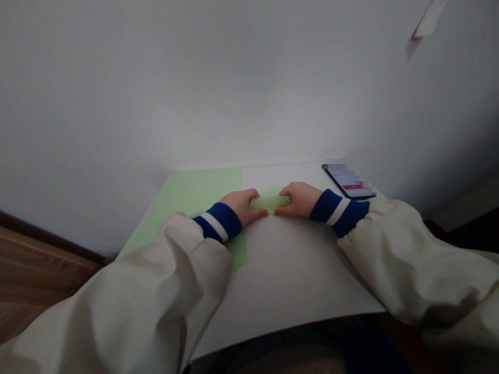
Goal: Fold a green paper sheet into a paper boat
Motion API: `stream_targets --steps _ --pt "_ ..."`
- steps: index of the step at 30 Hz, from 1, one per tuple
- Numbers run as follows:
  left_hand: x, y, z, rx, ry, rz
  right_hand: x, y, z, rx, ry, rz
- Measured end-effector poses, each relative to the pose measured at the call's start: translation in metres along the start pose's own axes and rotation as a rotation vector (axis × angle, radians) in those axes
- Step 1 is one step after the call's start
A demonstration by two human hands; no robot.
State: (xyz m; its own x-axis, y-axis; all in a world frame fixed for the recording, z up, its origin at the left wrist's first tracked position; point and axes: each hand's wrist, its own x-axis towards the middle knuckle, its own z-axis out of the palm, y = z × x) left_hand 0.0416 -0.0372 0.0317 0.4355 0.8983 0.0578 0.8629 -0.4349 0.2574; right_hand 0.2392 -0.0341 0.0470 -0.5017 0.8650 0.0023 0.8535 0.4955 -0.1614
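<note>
Beige sleeves (pixel 117 296) laid across white board (pixel 296 270). Curled green paper (pixel 270 203) clenched at both ends by L hand (pixel 241 204) and R hand (pixel 298 199), above green sheet (pixel 198 192); even press. advised. Phone (pixel 349 182) nearby, top R.

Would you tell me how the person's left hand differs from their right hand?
The left hand sits at the left end of the pale green paper roll, by the flat green sheet; the right hand holds the right end, nearer the phone. The left cuff overlaps the sheet; the right cuff overlaps the white surface. Both grip the roll, with blue-and-white striped cuffs.
</note>
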Motion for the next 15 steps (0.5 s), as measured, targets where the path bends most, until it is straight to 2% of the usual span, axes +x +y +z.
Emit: stream_targets --steps 10,15 --pt "0.0045 -0.0039 0.0013 -0.07 -0.024 -0.049 0.0001 0.0016 -0.0002 0.01 -0.034 0.053" --pt "0.0051 -0.0053 0.0013 -0.072 -0.04 -0.042 -0.0018 0.0053 -0.0041 0.001 -0.095 0.111"
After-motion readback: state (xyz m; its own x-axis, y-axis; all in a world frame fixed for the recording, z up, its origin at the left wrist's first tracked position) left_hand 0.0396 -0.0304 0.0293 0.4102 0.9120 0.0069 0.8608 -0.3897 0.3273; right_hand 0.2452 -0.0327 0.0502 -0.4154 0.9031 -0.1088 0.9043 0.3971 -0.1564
